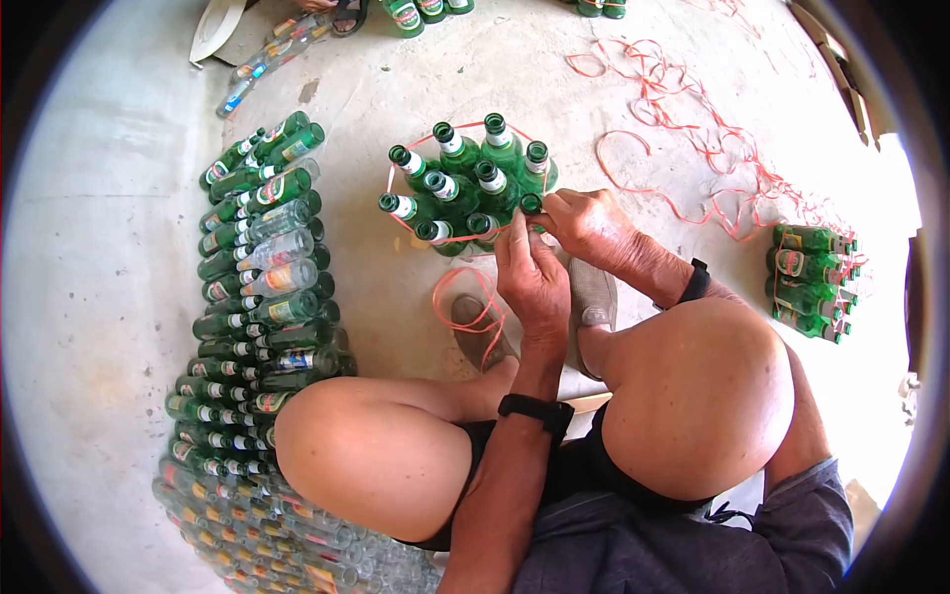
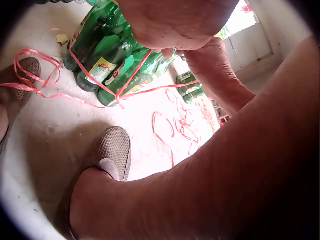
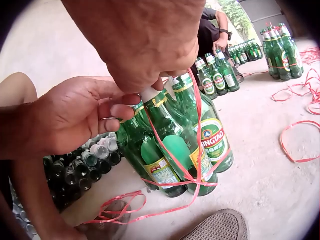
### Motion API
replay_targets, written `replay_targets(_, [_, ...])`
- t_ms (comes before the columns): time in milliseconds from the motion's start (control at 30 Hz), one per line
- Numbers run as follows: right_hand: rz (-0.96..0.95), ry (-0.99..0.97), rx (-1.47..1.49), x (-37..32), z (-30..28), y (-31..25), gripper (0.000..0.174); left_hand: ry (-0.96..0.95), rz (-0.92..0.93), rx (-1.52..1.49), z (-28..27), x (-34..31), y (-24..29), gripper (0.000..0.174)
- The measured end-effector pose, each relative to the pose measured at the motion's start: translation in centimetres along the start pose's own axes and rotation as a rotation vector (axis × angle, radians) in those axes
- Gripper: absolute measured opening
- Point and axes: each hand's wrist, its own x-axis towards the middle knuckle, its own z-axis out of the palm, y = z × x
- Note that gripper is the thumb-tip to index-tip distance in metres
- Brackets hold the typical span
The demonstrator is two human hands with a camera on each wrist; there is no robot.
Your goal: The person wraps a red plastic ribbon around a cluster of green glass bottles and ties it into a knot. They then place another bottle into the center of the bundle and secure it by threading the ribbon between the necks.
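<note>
A cluster of green glass beer bottles (image 1: 451,188) stands upright on the floor, with red plastic twine (image 3: 198,107) round the necks and lower down the sides. At the bottle neck nearest the person, the right hand (image 1: 594,233) pinches the twine with bent fingers; two strands rise to it from a crossing low on the bottles. Beside the same neck is the left hand (image 1: 534,277), its index finger fairly straight and the other fingers loosely bent, as the right wrist view shows. The right hand partly hides the left thumb and the bottle top.
Left of the person, many bottles (image 1: 282,247) lie stacked on their sides. Tied green bottles (image 1: 811,282) stand at the right, and loose twine (image 1: 683,119) tangles across the floor. A twine loop (image 1: 465,302) lies by the left shoe. Another person (image 3: 215,30) is behind more bottles.
</note>
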Motion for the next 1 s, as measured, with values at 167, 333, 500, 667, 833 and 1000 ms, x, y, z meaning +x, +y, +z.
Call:
replay_targets(167, [-0.024,-0.048,-0.039,-0.2,-0.4,-0.4,0.021,0.023,-0.028,-0.018,0.2,-0.2,-0.1,0.032])
replay_targets(333, [-0.016,-0.082,-0.071,-0.7,-0.6,-1.0,0.017,0.038,-0.017,-0.047,0.2,-0.1,-0.2,0.030])
replay_targets(500, [-0.043,-0.100,-0.081,-1.0,-0.8,-1.1,0.017,0.039,-0.026,-0.085,0.2,-0.2,-0.6,0.028])
replay_targets(667, [-0.029,-0.112,-0.112,-0.9,-1.0,-2.0,0.017,0.054,0.003,-0.055,0.1,-0.1,-0.6,0.027])
replay_targets(833, [-0.063,-0.125,-0.094,-1.0,-1.2,-2.0,0.015,0.012,-0.060,-0.067,-0.5,-0.2,-0.5,0.026])
replay_targets(1000, [-0.101,-0.173,-0.082,-0.7,-2.0,-2.3,0.015,0.008,-0.019,-0.081,-0.9,-0.5,-0.5,0.027])
